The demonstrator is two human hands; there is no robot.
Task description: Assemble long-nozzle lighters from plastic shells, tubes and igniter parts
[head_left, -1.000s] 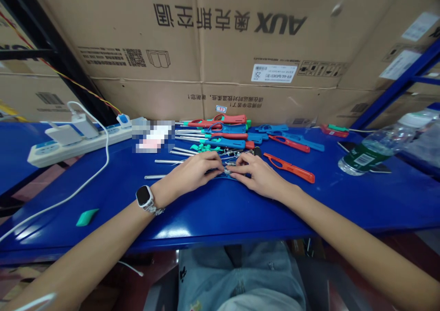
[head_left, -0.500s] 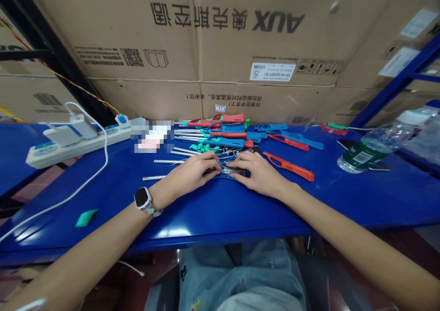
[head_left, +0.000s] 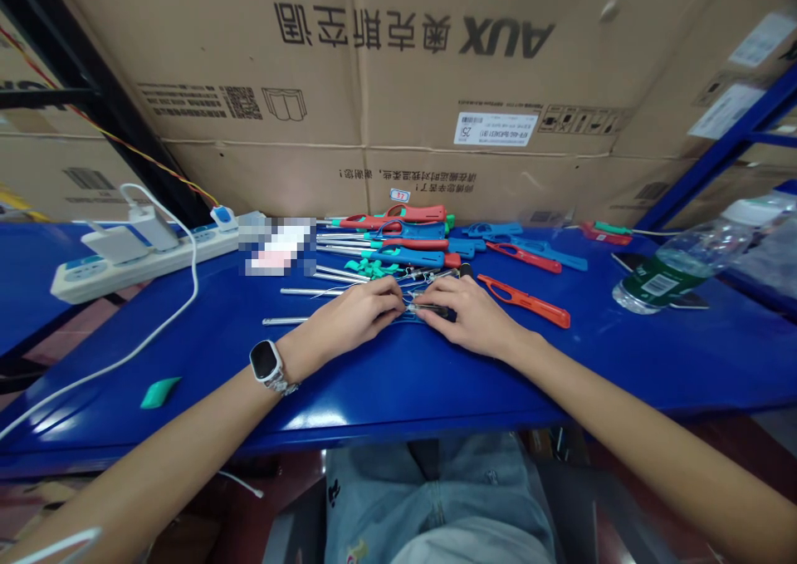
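My left hand [head_left: 364, 311] and my right hand [head_left: 470, 311] meet over a blue shell [head_left: 409, 319] on the blue table. A small dark, clear-ended part [head_left: 436, 308] is pinched in my right fingers. My left fingertips are closed at its left end, on something too small to make out. A metal tube [head_left: 285, 321] sticks out to the left from under my left hand, and another tube [head_left: 305, 291] lies just behind it. Small green pieces [head_left: 374, 267] lie behind my hands. An orange shell half [head_left: 526, 301] is right of my right hand.
Red and blue lighters [head_left: 404, 257] are piled at the back, with blue shells [head_left: 548, 252] to their right. A power strip [head_left: 149, 261] and white cable [head_left: 194, 273] lie left. A bottle [head_left: 660, 277] stands right. A green piece [head_left: 160, 392] lies front left.
My left hand and wrist have shifted slightly to the right, with the front metal tube. My right hand has barely moved.
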